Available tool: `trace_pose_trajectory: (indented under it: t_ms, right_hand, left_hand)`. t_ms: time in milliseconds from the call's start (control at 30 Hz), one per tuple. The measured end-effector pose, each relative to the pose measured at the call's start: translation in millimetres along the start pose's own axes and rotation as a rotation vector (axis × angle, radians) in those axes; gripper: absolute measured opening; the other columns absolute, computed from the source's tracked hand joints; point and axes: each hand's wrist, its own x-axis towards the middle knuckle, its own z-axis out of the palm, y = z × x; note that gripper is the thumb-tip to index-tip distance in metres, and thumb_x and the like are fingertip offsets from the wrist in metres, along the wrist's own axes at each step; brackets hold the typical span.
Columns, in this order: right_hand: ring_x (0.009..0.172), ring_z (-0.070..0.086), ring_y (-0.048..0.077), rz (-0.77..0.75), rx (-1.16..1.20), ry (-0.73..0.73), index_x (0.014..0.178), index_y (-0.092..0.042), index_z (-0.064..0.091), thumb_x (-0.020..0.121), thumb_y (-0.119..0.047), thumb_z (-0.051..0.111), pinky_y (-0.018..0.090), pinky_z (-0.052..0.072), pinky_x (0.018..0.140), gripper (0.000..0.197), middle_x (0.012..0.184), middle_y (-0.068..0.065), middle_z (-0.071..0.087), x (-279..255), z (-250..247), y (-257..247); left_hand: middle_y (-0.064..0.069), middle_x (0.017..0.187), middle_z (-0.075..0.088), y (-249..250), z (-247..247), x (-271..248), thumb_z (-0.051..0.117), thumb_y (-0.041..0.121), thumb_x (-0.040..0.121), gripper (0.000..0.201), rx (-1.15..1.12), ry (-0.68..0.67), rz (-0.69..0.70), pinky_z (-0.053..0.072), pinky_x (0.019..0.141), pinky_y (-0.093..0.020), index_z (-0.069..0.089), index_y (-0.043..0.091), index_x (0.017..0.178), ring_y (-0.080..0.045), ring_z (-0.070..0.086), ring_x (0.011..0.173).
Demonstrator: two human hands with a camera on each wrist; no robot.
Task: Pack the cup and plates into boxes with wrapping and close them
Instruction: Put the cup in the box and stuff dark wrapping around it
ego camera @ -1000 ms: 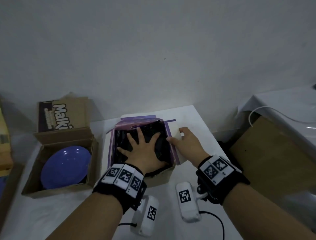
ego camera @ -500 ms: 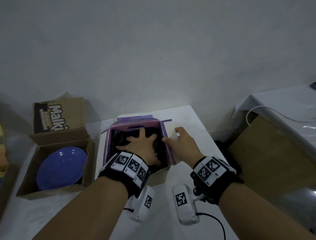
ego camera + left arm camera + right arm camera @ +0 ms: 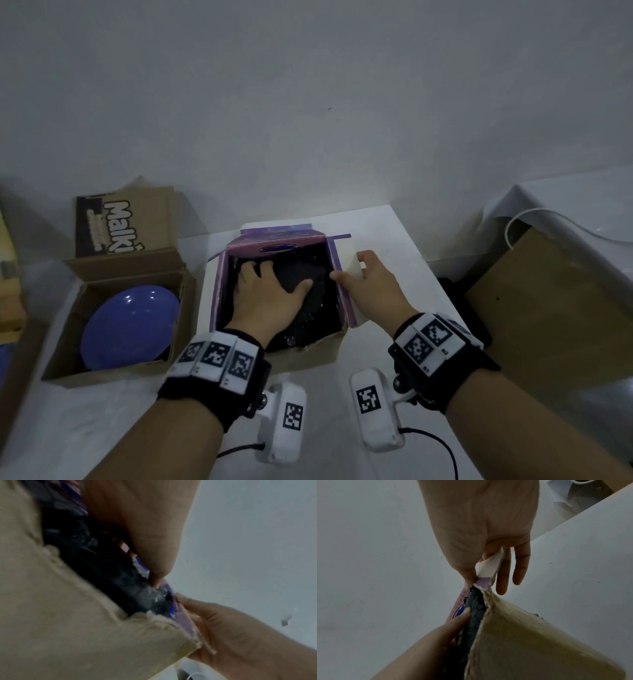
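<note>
Left hand [image 3: 270,301] lies flat, fingers spread, pressing black wrapping [image 3: 301,274] down inside the purple box [image 3: 346,301] on the counter [image 3: 387,233]. Right hand [image 3: 373,291] pinches that box's right flap.

Risk, as judged: hard pressing could split the torn near wall.

Farther left, a blue plate [image 3: 130,325] sits unwrapped in a brown box [image 3: 113,373]; its flap reads "Malki".

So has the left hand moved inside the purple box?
Yes: the left hand has shifted toward the left wall of the purple box, fingers drawn together.
</note>
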Motion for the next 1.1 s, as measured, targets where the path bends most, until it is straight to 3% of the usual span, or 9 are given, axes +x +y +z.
trace_pose_trajectory:
  t_ms: [200, 300, 400, 467, 567, 633, 733, 900, 1100]
  right_hand:
    - [0.093, 0.061, 0.024, -0.002, 0.012, -0.008, 0.123, -0.021, 0.042, 0.085, -0.043, 0.063, 0.037, 0.052, 0.080, 0.049, 0.107, 0.006, 0.063, 0, 0, 0]
    - [0.094, 0.061, 0.025, -0.005, 0.018, -0.002, 0.123, -0.020, 0.042, 0.085, -0.043, 0.063, 0.038, 0.052, 0.083, 0.049, 0.108, 0.007, 0.063, 0, 1, 0]
    - [0.094, 0.061, 0.025, -0.009, 0.020, 0.002, 0.123, -0.020, 0.042, 0.085, -0.042, 0.063, 0.038, 0.052, 0.084, 0.049, 0.108, 0.007, 0.063, -1, 1, 0]
    - [0.094, 0.062, 0.025, -0.011, 0.019, 0.001, 0.123, -0.020, 0.042, 0.085, -0.043, 0.063, 0.039, 0.052, 0.084, 0.050, 0.107, 0.008, 0.064, -1, 2, 1]
    - [0.094, 0.062, 0.026, -0.005, 0.024, 0.006, 0.125, -0.020, 0.042, 0.084, -0.043, 0.064, 0.039, 0.053, 0.084, 0.052, 0.108, 0.008, 0.063, -1, 2, 2]
    - [0.094, 0.062, 0.026, -0.007, 0.030, 0.009, 0.125, -0.020, 0.043, 0.084, -0.043, 0.064, 0.038, 0.053, 0.083, 0.051, 0.108, 0.009, 0.064, -1, 1, 3]
    - [0.094, 0.062, 0.026, -0.012, 0.020, 0.001, 0.125, -0.020, 0.042, 0.085, -0.043, 0.063, 0.037, 0.053, 0.082, 0.051, 0.108, 0.008, 0.063, -1, 0, 2]
    - [0.093, 0.062, 0.027, -0.018, 0.015, -0.007, 0.124, -0.019, 0.042, 0.084, -0.044, 0.063, 0.040, 0.053, 0.084, 0.051, 0.106, 0.009, 0.064, 1, 1, 4]
    - [0.091, 0.063, 0.026, -0.021, 0.015, -0.005, 0.122, -0.019, 0.043, 0.085, -0.044, 0.063, 0.039, 0.054, 0.081, 0.049, 0.103, 0.009, 0.064, -1, 1, 3]
  left_hand:
    - [-0.009, 0.139, 0.025, -9, 4, 15, 0.063, 0.066, 0.072, 0.081, -0.171, -0.103, -0.087, 0.034, 0.109, -0.046, 0.032, 0.025, 0.134, -0.032, 0.037, 0.128]
    - [-0.010, 0.142, 0.025, -13, 3, 13, 0.063, 0.065, 0.074, 0.085, -0.199, -0.095, -0.082, 0.031, 0.110, -0.045, 0.028, 0.023, 0.139, -0.031, 0.034, 0.131]
    - [-0.010, 0.152, 0.019, -5, 10, -2, 0.047, 0.066, 0.083, 0.079, -0.048, 0.078, 0.044, 0.009, 0.117, -0.050, 0.019, 0.024, 0.144, -0.030, 0.016, 0.142]
    - [-0.006, 0.157, 0.009, 1, 20, -11, 0.033, 0.068, 0.087, 0.074, 0.114, 0.129, 0.175, -0.004, 0.114, -0.056, 0.012, 0.030, 0.146, -0.027, -0.001, 0.146]
    - [-0.001, 0.158, 0.005, 4, 30, -14, 0.019, 0.072, 0.086, 0.069, 0.286, 0.060, 0.217, 0.005, 0.106, -0.072, 0.005, 0.042, 0.146, -0.029, -0.003, 0.146]
    - [-0.001, 0.158, 0.006, 5, 32, -12, 0.018, 0.071, 0.086, 0.068, 0.331, 0.037, 0.188, 0.009, 0.104, -0.074, 0.005, 0.043, 0.146, -0.030, 0.000, 0.145]
    - [-0.001, 0.159, 0.001, 7, 27, -10, 0.025, 0.070, 0.087, 0.070, 0.326, -0.013, 0.187, 0.007, 0.105, -0.074, 0.000, 0.042, 0.147, -0.030, -0.004, 0.145]
    - [0.005, 0.156, -0.024, 6, -3, 4, 0.068, 0.065, 0.067, 0.115, 0.202, -0.431, 0.123, -0.006, 0.108, -0.067, -0.015, 0.046, 0.144, -0.025, -0.025, 0.142]
    - [0.003, 0.156, -0.020, 4, 16, -6, 0.068, 0.070, 0.059, 0.121, 0.301, -0.263, 0.175, -0.005, 0.106, -0.071, -0.017, 0.047, 0.142, -0.025, -0.022, 0.143]
